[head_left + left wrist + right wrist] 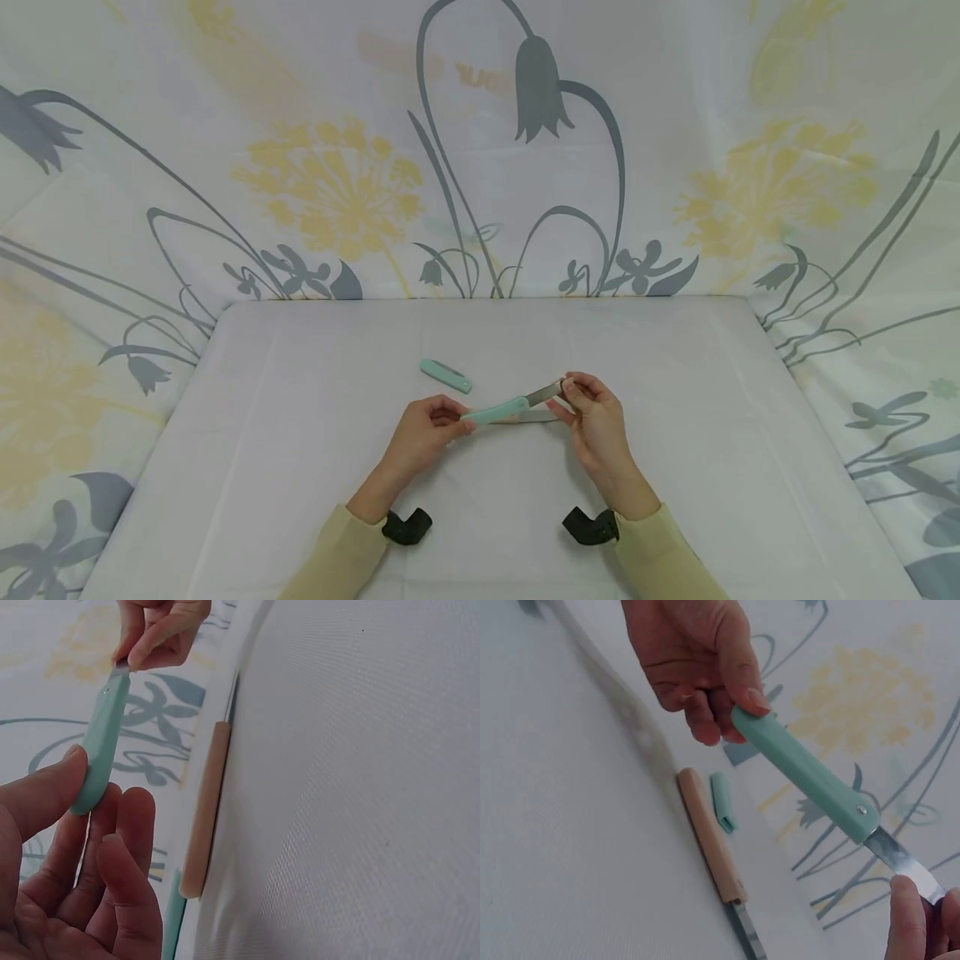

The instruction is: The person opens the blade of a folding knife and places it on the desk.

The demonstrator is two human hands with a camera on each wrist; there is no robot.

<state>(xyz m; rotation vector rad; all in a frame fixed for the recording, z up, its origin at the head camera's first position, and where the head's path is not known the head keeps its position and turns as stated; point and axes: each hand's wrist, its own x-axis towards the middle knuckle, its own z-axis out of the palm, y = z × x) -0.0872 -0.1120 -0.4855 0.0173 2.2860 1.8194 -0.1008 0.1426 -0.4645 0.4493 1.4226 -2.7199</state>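
Observation:
A folding knife point(497, 412) with a mint-green handle is held above the table, its metal blade point(900, 859) swung out. My left hand point(425, 433) pinches the butt end of the handle between thumb and fingers. At the other end, my right hand point(600, 433) pinches the blade near its tip, which the fingers hide. Below lies a second knife point(707, 836) with a tan handle and its blade out; in the head view the held knife partly covers it. Just beyond the left hand, a shorter mint-green piece point(446, 377) like a folded knife rests on the table.
A white cloth covers the table point(300, 517). Behind and at both sides hang pale curtains point(480, 167) printed with grey and yellow flowers. Black devices point(407, 527) are worn on both wrists, below cream sleeves point(337, 554).

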